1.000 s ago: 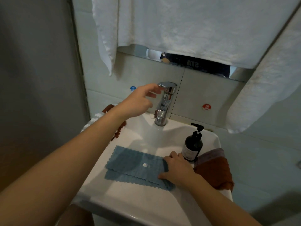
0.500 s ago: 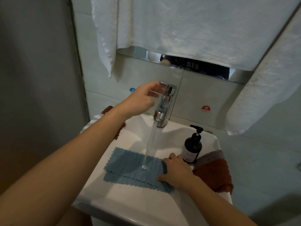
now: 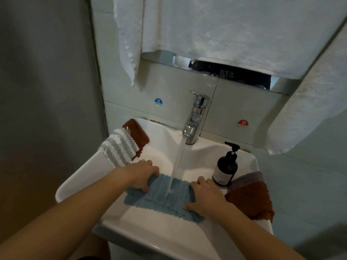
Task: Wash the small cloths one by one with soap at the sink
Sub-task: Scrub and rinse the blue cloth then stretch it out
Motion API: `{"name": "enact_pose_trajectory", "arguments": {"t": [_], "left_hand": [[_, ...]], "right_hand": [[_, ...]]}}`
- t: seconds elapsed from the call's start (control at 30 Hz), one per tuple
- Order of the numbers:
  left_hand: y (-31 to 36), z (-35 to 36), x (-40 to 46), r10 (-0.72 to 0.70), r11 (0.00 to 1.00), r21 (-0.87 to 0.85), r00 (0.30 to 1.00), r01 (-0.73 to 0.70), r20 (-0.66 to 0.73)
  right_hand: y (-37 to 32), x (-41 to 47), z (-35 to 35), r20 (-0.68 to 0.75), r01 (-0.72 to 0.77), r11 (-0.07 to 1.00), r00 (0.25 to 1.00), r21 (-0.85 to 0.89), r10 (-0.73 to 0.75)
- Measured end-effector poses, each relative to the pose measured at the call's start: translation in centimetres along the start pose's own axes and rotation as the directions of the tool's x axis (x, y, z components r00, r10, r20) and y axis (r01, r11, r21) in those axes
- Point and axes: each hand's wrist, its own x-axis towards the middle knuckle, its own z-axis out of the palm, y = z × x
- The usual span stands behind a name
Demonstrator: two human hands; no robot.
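A: Item, location?
B: Blue scallop-edged microfibre cloth (image 3: pixel 159 196), folded, in white ceramic sink (image 3: pixel 78 177) under running chrome tap (image 3: pixel 195 119).
A: Hands?
B: Left hand (image 3: pixel 142 175) grips its left end, right hand (image 3: pixel 204 196) its right; fingers curled.

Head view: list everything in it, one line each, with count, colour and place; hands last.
blue cloth: one, blue, in the sink under the water stream
sink: one, white, centre
tap: one, chrome, back of the sink, running
soap bottle: one, dark with black pump, right rim
striped cloth: one, white and grey, left rim
rust cloth: one, rust-brown, left rim under the striped one
right-side cloths: a pile, rust with a mauve piece on top, right rim
towels: two, white, hanging above
stickers: two, blue and red, on the wall tiles
left hand: grips the blue cloth's left end
right hand: grips its right end
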Motion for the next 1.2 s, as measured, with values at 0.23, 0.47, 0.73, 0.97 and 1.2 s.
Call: {"name": "enact_pose_trajectory", "arguments": {"t": [0.23,0.47,0.73,0.97,1.2], "left_hand": [[-0.8,-0.2,-0.4,-0.025,0.999,0.043,0.987,0.018,0.157],[-0.4,-0.8,-1.9,-0.066,0.988,0.156,0.954,0.021,0.293],[1.4,-0.2,-0.8,0.032,0.997,0.064,0.97,-0.049,0.242],[2.2,0.6,0.7,0.084,0.996,-0.045,0.99,-0.079,0.113],[1.1,0.7,1.1,0.027,0.999,-0.042,0.999,-0.029,-0.032]], "right_hand": [[-1.4,-1.3,0.5,0.053,0.034,0.999,0.998,-0.02,-0.033],[-3.5,-2.7,0.7,0.085,0.082,0.996,0.993,-0.035,-0.079],[-1.5,-2.4,-0.1,0.14,0.022,0.991,0.99,-0.135,-0.002],[0.8,-1.7,-0.7,0.146,-0.044,0.992,0.987,-0.117,0.061],[1.2,0.2,-1.5,0.107,-0.102,0.994,0.989,-0.049,0.107]]}}
